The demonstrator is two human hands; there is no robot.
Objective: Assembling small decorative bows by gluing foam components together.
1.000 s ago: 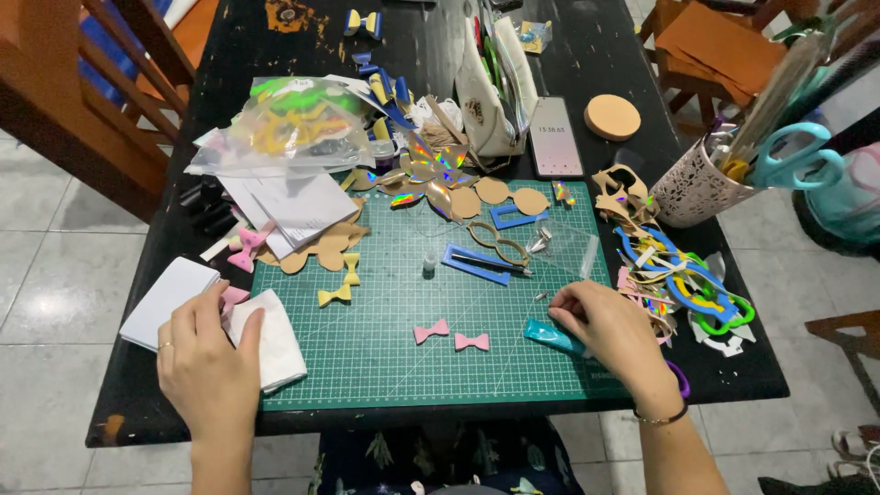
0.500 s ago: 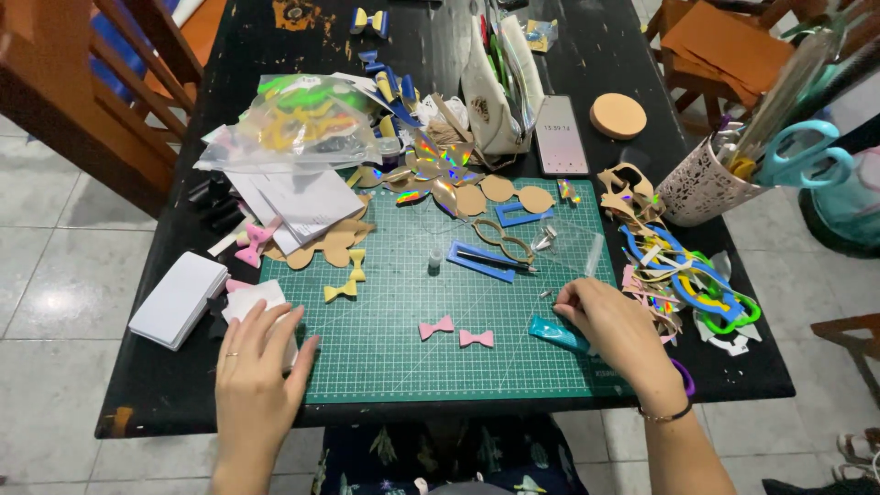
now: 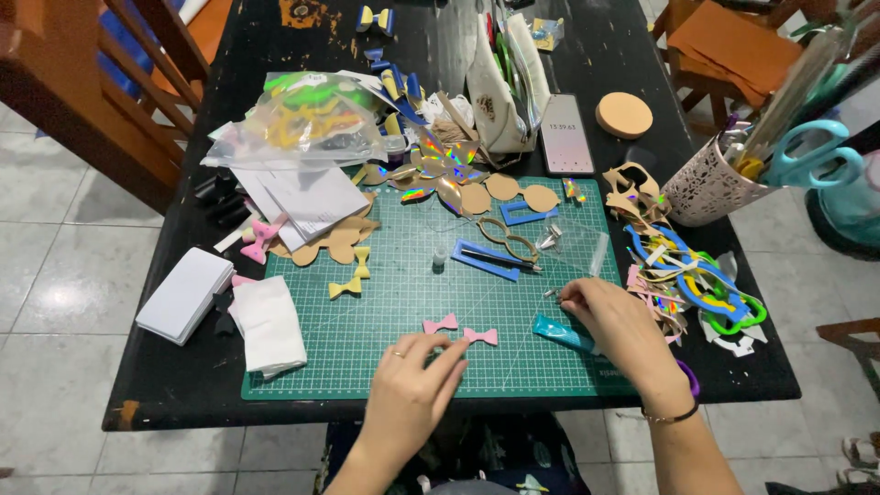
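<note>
The left hand [image 3: 412, 390] is laid on the green cutting mat [image 3: 403, 302], fingers together, tips beside 2 pink paper bows [image 3: 461, 330] (near the mat's front edge). A small metal piece [image 3: 553, 294] is pinched by the right hand [image 3: 616, 323], above a teal tube [image 3: 561, 334].

- A home craft corner — tiled floor [image 3: 55, 275], wooden dining chairs [image 3: 101, 101] around a black table [image 3: 183, 385].
- Green cutting mat [image 3: 385, 302], foam bow cut-outs [image 3: 440, 324], cup of scissors [image 3: 710, 188].
</note>
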